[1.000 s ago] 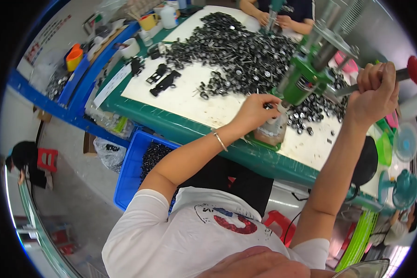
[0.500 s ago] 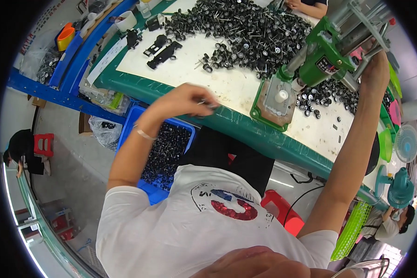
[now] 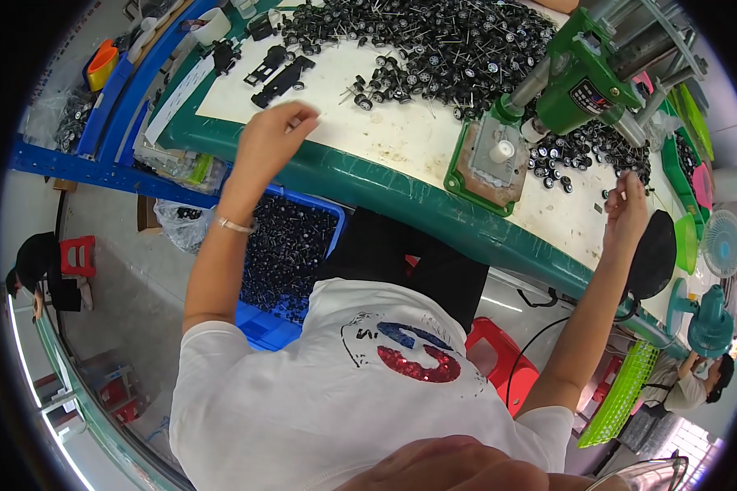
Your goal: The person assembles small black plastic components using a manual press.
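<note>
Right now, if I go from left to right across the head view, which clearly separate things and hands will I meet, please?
Red stool at the far left, clear plastic bag, left hand, green-edged press base, right hand, teal fan.

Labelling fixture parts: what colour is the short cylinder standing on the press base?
White; the short cylinder shows best in the head view.

White-topped counter (image 3: 360, 139), green-edged.
On it I see heaped wheel-and-axle pieces (image 3: 446, 53), black chassis (image 3: 283, 82), a green lever press (image 3: 577, 78).
</note>
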Tool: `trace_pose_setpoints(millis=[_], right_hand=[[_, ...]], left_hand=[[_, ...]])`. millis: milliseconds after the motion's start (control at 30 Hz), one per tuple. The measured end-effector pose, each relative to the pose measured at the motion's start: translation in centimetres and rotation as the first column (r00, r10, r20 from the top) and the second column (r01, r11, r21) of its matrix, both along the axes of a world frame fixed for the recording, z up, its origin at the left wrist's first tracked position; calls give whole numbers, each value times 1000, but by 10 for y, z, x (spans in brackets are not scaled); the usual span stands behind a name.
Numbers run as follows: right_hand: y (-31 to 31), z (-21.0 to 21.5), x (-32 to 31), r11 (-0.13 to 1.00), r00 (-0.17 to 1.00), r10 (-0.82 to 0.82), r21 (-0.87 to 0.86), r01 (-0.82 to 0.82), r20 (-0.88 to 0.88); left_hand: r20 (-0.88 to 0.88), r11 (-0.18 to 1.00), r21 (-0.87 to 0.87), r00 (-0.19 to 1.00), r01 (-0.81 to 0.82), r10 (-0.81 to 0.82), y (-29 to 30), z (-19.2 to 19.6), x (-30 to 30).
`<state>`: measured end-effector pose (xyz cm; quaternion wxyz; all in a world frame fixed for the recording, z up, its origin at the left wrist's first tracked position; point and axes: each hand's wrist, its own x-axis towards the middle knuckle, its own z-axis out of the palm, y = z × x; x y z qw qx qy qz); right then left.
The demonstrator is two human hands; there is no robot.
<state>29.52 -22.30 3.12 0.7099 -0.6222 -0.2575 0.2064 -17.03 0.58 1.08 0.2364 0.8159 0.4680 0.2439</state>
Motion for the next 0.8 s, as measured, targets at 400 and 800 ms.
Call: trace_pose_setpoints(millis=[400,800], right_hand=[[-27,-54,-26,995,991,-40,-99,27,-131],[-6,-71,-51,984,999,-10,-179,4,-32]], left_hand=[[178,970,109,955,219,-236,39,-66,143],[339,942,276,897,192,-282,-15,-59,187]])
